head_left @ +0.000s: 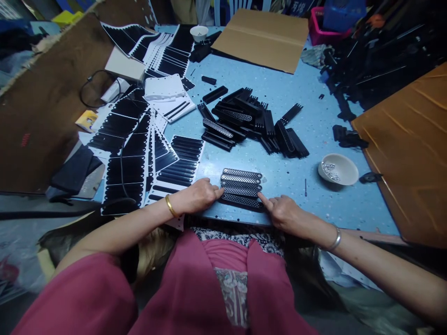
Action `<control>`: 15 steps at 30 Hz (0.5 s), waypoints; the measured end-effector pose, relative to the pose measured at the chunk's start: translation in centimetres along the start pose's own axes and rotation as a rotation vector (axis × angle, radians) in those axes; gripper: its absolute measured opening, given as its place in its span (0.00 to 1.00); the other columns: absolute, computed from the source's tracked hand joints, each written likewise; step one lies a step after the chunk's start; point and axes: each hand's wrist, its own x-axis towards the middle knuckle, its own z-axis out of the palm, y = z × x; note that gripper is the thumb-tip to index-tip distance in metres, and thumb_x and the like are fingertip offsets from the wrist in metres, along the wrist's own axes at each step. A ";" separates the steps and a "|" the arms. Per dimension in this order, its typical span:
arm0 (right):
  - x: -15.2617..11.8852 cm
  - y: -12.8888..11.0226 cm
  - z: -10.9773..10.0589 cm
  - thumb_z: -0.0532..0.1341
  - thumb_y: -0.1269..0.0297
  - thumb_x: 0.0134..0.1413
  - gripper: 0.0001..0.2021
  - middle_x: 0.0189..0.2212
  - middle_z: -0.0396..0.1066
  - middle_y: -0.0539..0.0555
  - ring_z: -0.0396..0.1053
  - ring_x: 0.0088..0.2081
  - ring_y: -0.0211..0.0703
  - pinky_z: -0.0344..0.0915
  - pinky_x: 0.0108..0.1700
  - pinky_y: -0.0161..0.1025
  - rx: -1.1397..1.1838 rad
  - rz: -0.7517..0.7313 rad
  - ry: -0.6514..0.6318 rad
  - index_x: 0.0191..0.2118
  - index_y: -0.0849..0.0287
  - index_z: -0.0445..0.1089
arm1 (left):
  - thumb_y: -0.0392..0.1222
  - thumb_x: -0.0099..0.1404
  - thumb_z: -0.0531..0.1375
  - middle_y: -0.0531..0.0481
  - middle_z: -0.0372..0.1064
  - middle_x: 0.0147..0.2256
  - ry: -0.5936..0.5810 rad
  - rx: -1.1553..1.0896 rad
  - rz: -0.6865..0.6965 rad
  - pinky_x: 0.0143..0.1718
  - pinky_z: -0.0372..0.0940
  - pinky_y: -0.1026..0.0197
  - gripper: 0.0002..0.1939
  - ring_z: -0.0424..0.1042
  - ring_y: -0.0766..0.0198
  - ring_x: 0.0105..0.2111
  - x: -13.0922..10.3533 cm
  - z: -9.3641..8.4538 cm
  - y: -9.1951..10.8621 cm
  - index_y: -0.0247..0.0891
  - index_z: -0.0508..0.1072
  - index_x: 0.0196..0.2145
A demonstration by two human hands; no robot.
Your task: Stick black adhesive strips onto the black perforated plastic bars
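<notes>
Several black strips with silver mesh-patterned tops (pixel 241 188) lie side by side in a small stack of rows near the front edge of the table. My left hand (pixel 202 194) is at their left ends, one finger stretched out to touch them and the others curled. On the opposite side, my right hand (pixel 282 211) points its index finger at the right ends of the lower strips, its other fingers bent. Neither hand holds anything. Beyond the rows is a loose heap of black plastic strips (pixel 240 114), a few with mesh tops showing.
Sheets of black adhesive strips (pixel 127 158) cover the left side of the blue table (pixel 209 160). A white bowl (pixel 344 170) with small shiny parts stands at right, near a thin dark pin (pixel 306 187). Flat cardboard (pixel 261 37) lies at the back; a brown board (pixel 412 153) borders the right.
</notes>
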 end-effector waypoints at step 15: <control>0.0 -0.6 0.9 0.52 0.80 0.44 0.43 0.26 0.71 0.57 0.61 0.22 0.41 0.54 0.26 0.39 0.012 0.052 0.058 0.68 0.80 0.36 | 0.25 0.56 0.53 0.46 0.74 0.28 -0.047 -0.042 -0.078 0.28 0.62 0.61 0.32 0.69 0.62 0.23 -1.1 0.9 -0.4 0.32 0.65 0.59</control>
